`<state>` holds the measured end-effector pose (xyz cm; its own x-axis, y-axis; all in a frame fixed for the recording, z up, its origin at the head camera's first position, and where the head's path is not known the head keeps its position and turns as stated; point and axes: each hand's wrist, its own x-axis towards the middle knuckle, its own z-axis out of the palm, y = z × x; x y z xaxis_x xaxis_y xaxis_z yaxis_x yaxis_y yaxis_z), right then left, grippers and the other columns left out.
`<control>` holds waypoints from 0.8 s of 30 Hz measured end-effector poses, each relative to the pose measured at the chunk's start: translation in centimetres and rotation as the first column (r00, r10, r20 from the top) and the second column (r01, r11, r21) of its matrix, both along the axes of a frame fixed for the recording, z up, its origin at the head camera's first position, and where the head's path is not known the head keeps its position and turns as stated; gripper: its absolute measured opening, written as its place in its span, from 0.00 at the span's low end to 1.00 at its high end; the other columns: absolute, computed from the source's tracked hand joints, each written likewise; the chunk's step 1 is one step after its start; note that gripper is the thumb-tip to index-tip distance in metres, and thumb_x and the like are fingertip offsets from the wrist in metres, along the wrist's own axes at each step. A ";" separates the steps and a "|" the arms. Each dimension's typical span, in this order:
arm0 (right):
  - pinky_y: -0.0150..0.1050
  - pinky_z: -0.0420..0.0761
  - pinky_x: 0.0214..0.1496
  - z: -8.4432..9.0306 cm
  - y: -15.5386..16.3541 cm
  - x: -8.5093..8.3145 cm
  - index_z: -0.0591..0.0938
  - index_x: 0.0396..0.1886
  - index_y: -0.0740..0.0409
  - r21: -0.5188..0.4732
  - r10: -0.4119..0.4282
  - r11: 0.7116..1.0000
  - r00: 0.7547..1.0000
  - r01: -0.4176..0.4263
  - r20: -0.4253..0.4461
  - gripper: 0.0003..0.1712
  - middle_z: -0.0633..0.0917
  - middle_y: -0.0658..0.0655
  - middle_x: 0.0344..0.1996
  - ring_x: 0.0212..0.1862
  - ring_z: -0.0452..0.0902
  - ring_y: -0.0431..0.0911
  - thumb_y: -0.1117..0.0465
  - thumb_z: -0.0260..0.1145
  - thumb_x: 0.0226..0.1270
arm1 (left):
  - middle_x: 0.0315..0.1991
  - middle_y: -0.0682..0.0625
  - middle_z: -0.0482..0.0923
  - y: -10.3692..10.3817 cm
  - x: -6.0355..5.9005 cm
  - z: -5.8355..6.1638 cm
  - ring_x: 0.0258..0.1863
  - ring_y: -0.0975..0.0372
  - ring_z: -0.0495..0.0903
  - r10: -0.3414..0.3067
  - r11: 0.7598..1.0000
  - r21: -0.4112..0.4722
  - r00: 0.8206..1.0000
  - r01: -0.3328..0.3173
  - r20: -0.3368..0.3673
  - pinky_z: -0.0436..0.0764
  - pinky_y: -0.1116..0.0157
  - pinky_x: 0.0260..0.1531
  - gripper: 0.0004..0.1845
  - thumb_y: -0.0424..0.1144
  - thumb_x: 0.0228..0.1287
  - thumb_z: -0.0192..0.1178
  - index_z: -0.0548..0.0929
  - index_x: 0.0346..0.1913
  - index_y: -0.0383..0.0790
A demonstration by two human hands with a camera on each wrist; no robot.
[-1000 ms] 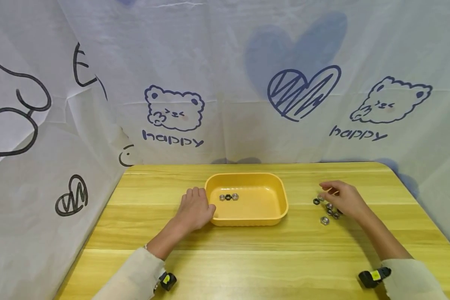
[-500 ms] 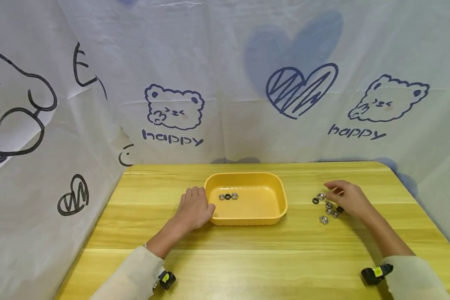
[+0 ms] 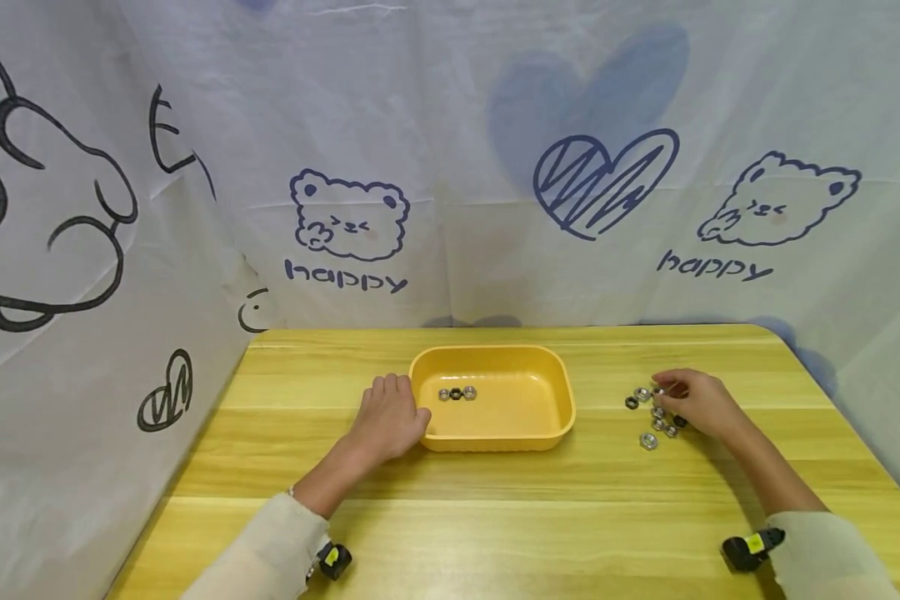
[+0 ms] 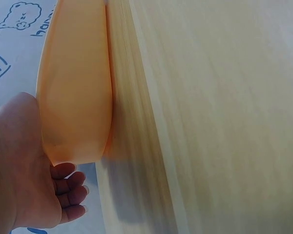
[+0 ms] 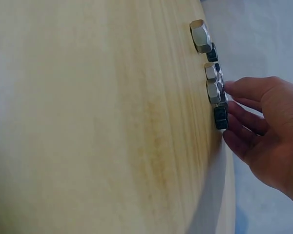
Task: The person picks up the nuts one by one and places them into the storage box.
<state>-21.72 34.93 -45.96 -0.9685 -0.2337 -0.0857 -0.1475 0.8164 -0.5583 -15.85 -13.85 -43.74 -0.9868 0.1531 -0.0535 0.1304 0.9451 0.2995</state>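
A yellow plastic tray [image 3: 495,444] stands mid-table in the head view, with three hex nuts [image 3: 470,392] in a row inside it. My left hand [image 3: 392,421] grips its left end; the left wrist view shows the fingertips [image 4: 73,195] curled beyond the tray's end wall [image 4: 75,97]. Farther right, my right hand [image 3: 697,404] reaches over a loose cluster of silver and black nuts [image 3: 658,425]. Thumb and forefinger are round a small nut [image 3: 658,391] at the far side of that cluster. From the right wrist, nearer nuts [image 5: 213,91] partly hide these fingertips.
The wood-grain tabletop [image 3: 510,533] carries everything. A large silver nut [image 3: 648,441] lies at the cluster's near side, a black nut [image 3: 632,402] at its left. White cloth [image 3: 450,167] printed with bears and hearts hangs behind and at both sides.
My right hand has shifted slightly right and lowered, its thumb and forefinger drawing together round a nut that was hidden before. The left hand and tray have stayed put.
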 end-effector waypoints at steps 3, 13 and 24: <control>0.52 0.85 0.49 0.0 0.3 0.1 0.79 0.64 0.70 0.006 0.006 1.000 1.000 -0.006 0.013 0.26 0.86 0.71 0.54 0.53 0.83 0.63 0.59 0.67 0.72 | 0.36 0.42 0.66 0.1 0.1 0.1 0.38 0.51 0.61 0.002 1.000 -0.001 1.000 -0.002 0.007 0.60 0.59 0.41 0.16 0.45 0.67 0.49 0.70 0.41 0.33; 0.37 0.79 0.44 -0.4 1.5 -0.2 0.80 0.64 0.68 -0.018 -0.007 1.000 0.997 0.009 0.077 0.28 0.85 0.66 0.51 0.49 0.79 0.51 0.55 0.69 0.72 | 0.37 0.42 0.66 0.3 0.1 0.1 0.39 0.50 0.61 0.006 1.000 0.005 1.000 -0.006 0.019 0.60 0.59 0.41 0.15 0.45 0.69 0.50 0.70 0.44 0.32; 0.32 0.74 0.41 -1.0 1.7 -0.4 0.79 0.66 0.67 -0.076 -0.003 0.997 0.995 0.011 0.103 0.31 0.83 0.65 0.52 0.45 0.72 0.46 0.51 0.69 0.72 | 0.37 0.42 0.66 0.1 0.1 0.2 0.39 0.50 0.62 0.006 1.000 0.005 1.000 -0.006 0.014 0.60 0.58 0.41 0.17 0.45 0.68 0.50 0.71 0.45 0.31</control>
